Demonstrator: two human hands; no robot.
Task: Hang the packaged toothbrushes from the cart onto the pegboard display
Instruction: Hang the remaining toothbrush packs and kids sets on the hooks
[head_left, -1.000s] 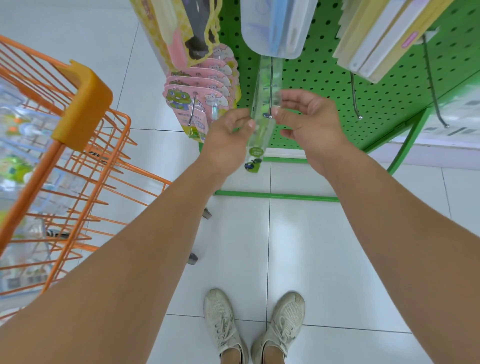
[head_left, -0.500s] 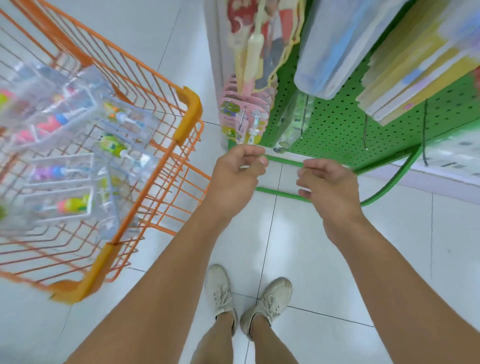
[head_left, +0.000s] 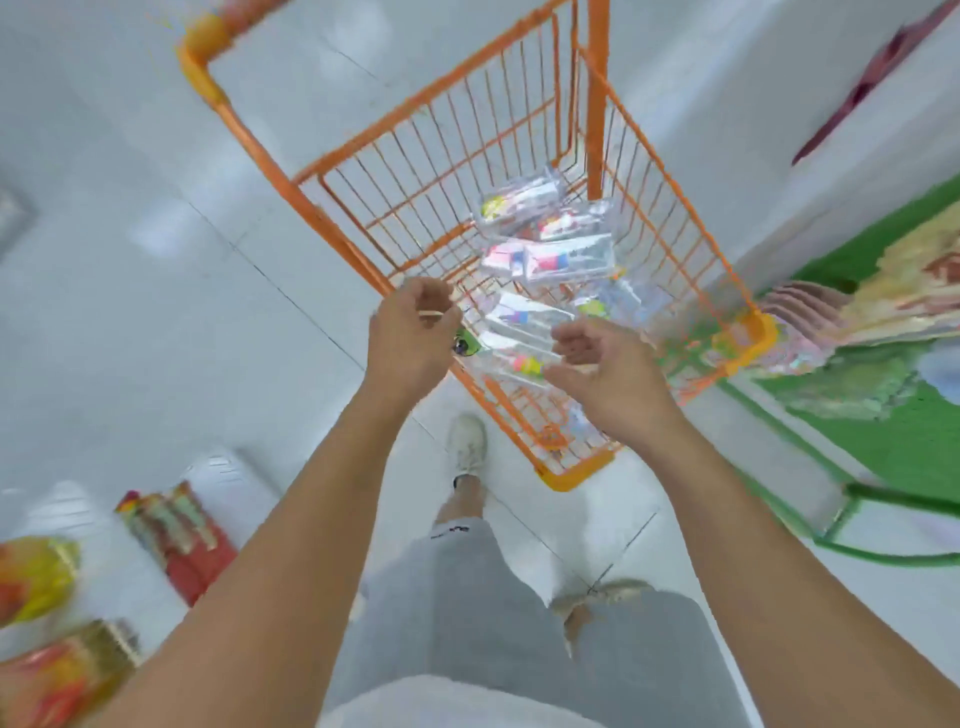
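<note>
Now the person is turning away from the green pegboard display (head_left: 904, 452), which is sliding off to the right edge of the view, and facing the orange wire cart (head_left: 519, 171) instead; a second ago both hands were up at the board seating a clear toothbrush pack on a hook, and half a second ago they were already dropping away from it with nothing in them. That pack is therefore reading as hung, and a fresh pick is beginning. The left hand (head_left: 410, 332) is reaching over the near rim of the cart with its fingers curled loosely inward, holding nothing as far as the motion blur allows. The right hand (head_left: 608, 364) is coming in beside it, palm turned up and fingers half open, also unladen, hovering just above the nearest pack. The packaged toothbrushes (head_left: 540, 260) are lying in a loose heap on the cart floor, clear blister packs with bright handles showing through, some overlapping; one with a yellow and pink handle (head_left: 524, 361) is lying between the two hands and looks like the likely next target, though neither hand is touching it yet. Plenty of stock is remaining in the cart, so the task appears far from finished. Blurred snack bags (head_left: 171, 535) are lying on the floor at the lower left, clear of the work.
</note>
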